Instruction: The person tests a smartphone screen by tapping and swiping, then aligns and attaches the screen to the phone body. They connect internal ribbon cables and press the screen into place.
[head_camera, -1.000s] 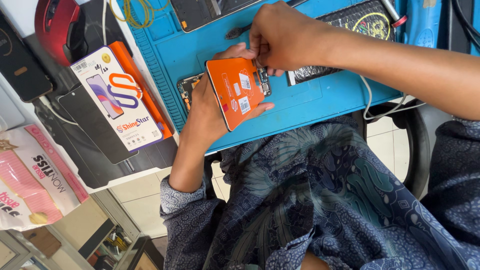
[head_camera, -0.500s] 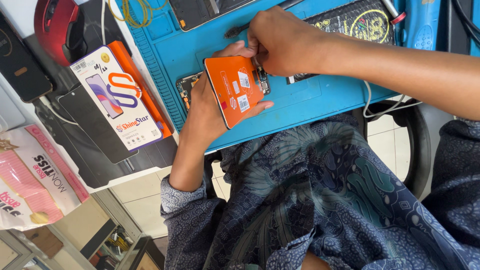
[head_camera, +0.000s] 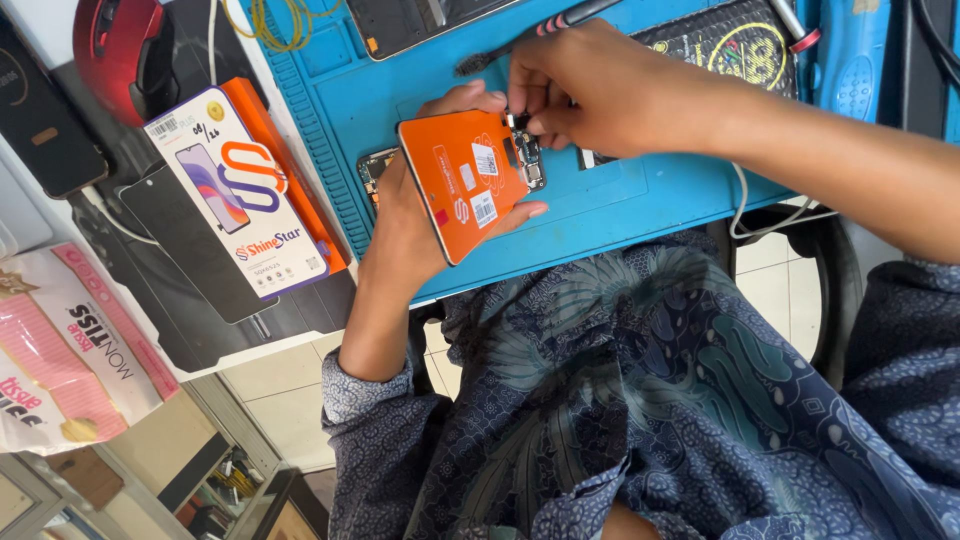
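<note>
Barely any shift since the earlier frame: left hand (head_camera: 415, 225) still cradles orange screen panel (head_camera: 465, 190) above blue mat (head_camera: 640, 205), right hand (head_camera: 580, 90) pinching its flex connector (head_camera: 527, 155); keep panel flat, pinch light, don't crease the flex.

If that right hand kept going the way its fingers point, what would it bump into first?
Probably the orange panel in the left hand; the right hand already pinches the small connector at its edge.

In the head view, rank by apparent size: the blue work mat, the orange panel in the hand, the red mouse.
1. blue work mat
2. orange panel
3. red mouse, partly cut off by the frame, so less sure
</note>
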